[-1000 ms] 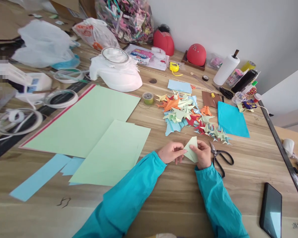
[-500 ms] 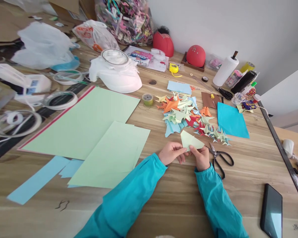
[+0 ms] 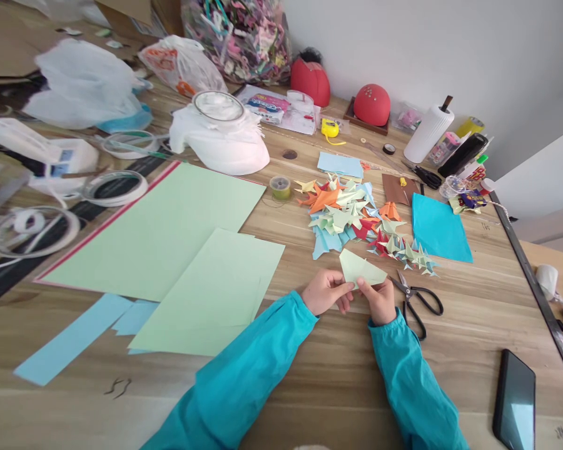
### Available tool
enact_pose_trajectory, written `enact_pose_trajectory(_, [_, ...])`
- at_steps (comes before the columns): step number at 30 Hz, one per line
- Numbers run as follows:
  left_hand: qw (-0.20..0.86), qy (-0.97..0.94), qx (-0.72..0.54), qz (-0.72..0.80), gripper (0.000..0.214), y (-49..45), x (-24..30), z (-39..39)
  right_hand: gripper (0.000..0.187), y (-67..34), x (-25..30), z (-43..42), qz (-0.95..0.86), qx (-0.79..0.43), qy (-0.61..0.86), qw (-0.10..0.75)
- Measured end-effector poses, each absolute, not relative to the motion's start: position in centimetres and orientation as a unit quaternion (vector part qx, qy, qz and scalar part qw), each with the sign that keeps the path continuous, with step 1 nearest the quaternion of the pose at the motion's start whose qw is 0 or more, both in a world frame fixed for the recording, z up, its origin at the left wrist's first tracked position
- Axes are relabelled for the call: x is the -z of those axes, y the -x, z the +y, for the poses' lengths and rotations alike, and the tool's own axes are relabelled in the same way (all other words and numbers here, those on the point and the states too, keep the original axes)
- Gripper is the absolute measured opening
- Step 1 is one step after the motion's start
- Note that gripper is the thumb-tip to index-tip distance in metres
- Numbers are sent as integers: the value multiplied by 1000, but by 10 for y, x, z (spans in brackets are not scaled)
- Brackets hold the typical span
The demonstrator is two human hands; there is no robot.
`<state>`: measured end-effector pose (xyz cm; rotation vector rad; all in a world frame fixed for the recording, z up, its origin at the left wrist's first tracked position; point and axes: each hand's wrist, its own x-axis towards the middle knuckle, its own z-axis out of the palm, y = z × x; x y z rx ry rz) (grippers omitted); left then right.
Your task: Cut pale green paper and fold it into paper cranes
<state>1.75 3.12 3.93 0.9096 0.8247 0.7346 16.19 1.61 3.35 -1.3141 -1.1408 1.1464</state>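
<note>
Both my hands hold a folded pale green paper piece [image 3: 360, 269] just above the wooden table. My left hand [image 3: 327, 292] pinches its lower left edge. The fingers of my right hand [image 3: 380, 299] close on its lower right edge. Both arms wear teal sleeves. Behind the piece lies a pile of folded paper shapes [image 3: 356, 220] in green, orange, red and blue. Black scissors [image 3: 417, 301] rest just right of my right hand.
Large pale green sheets [image 3: 169, 237] and light blue strips [image 3: 70, 340] cover the left half. A teal sheet [image 3: 438, 228] lies at the right, a phone [image 3: 515, 397] near the front right corner. Tape rolls, plastic bags, a white bag with a jar [image 3: 218, 134] and red domes crowd the back.
The green piece was turned from upright and pointed to lying more level and spread sideways between my hands. My hands stayed in about the same place.
</note>
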Motion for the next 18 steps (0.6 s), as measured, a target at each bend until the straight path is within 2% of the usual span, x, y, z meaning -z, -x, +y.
enact_pose_trajectory(6, [772, -430, -301, 358, 49, -20, -36, 29, 28, -161, -36, 12, -509, -459, 535, 494])
enact_pose_trajectory(18, [767, -451, -289, 353, 48, -21, -36, 27, 27, -161, -30, 13, -450, -475, 547, 522])
